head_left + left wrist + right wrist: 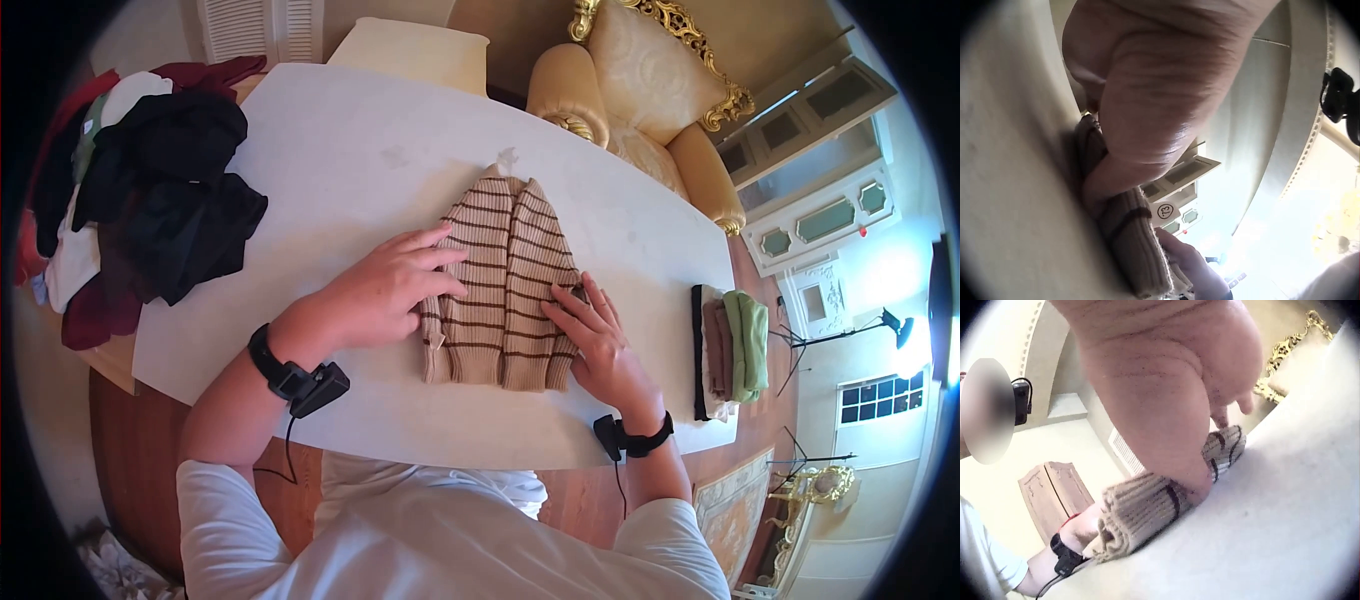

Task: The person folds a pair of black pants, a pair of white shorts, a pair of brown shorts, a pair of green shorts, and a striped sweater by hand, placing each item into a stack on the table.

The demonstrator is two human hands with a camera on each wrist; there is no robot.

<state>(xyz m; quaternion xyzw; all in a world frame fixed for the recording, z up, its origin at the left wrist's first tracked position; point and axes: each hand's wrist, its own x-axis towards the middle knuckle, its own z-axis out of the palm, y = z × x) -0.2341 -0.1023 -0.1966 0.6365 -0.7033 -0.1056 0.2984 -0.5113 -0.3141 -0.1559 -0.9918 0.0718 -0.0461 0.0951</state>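
A beige knit garment with brown stripes (505, 290) lies folded on the white table (340, 180), its ribbed hem toward the person. My left hand (385, 290) rests on its left side with fingers extended over the knit. At the right edge, my right hand (605, 345) touches the fabric, fingers spread and lightly bent. In the left wrist view the left hand (1154, 94) is against the side of the thick fold (1135, 244). The right wrist view has the right hand (1160, 394) with its thumb against the layered knit (1141, 515).
A heap of dark, red and white clothes (160, 190) covers the table's left end. Folded garments, green, brown and black (742, 345), stand at the right end. Beyond the far edge are a gold armchair (640, 110) and a cream piece of furniture (410, 55).
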